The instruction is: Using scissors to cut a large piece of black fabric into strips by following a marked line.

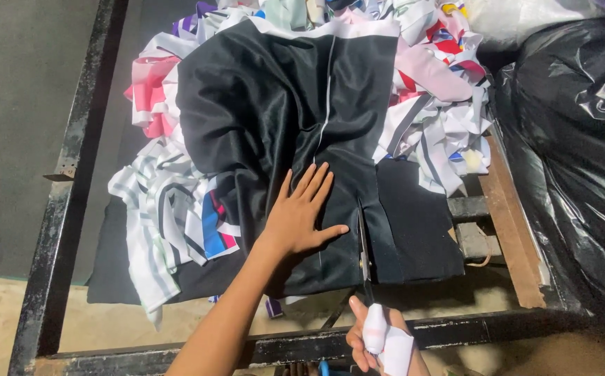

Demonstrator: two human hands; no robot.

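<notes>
left hand point(301, 212): palm down, fingers spread flat, thumb out to the right, forearm running up from bottom centre. right hand point(380, 341): low at frame bottom, fingers curled shut in a grip, white wrap over fingers and knuckles; wrist cut off by frame edge.
</notes>
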